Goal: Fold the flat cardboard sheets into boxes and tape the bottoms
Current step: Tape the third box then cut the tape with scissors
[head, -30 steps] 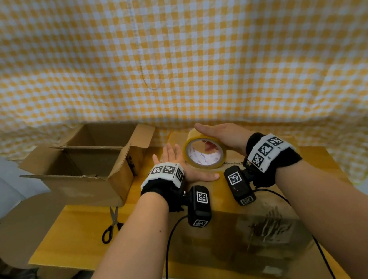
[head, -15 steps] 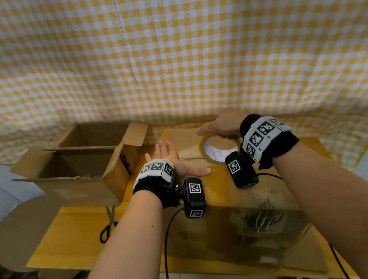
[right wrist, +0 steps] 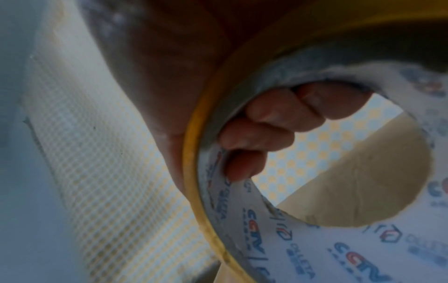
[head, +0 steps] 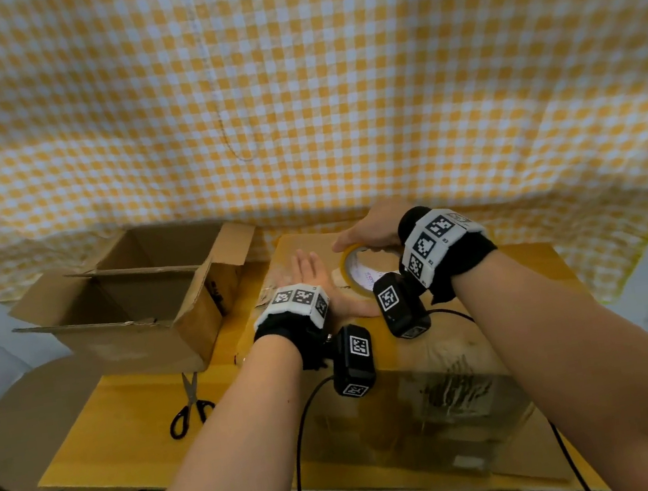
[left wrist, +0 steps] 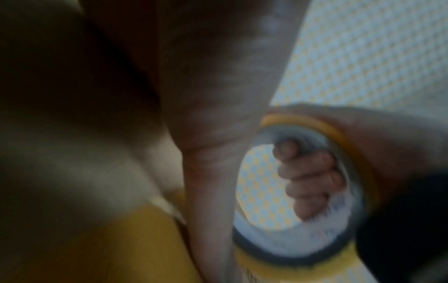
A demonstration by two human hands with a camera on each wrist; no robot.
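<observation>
**Taping the bottom of the box**

A big cardboard box (head: 427, 360) sits upside down on the yellow table (head: 132, 438), so its bottom faces up. That way the flaps are easy to reach.

The left hand (head: 315, 284) lies flat on top of the box with its fingers straight. It holds nothing. It looks like it is pressing the flaps down so they stay shut, and maybe smoothing the tape that is already stuck on.

The right hand (head: 370, 230) holds the roll of tape (head: 359, 269). Its fingers (right wrist: 261, 134) curl through the hole in the middle of the roll, and the rest of the hand wraps over the outside. Holding it this way probably lets the roll turn and give out tape. The roll stands on its edge, touching the box top, just beside the left hand.

I think the job now is to pull the tape along the box bottom, toward the far edge.

Another box (head: 134, 311) stands open on the left side of the table. A pair of scissors (head: 190, 404) lies in front of it, near enough to grab when the tape needs a cut. A checked yellow cloth (head: 289, 82) hangs behind it all.
</observation>
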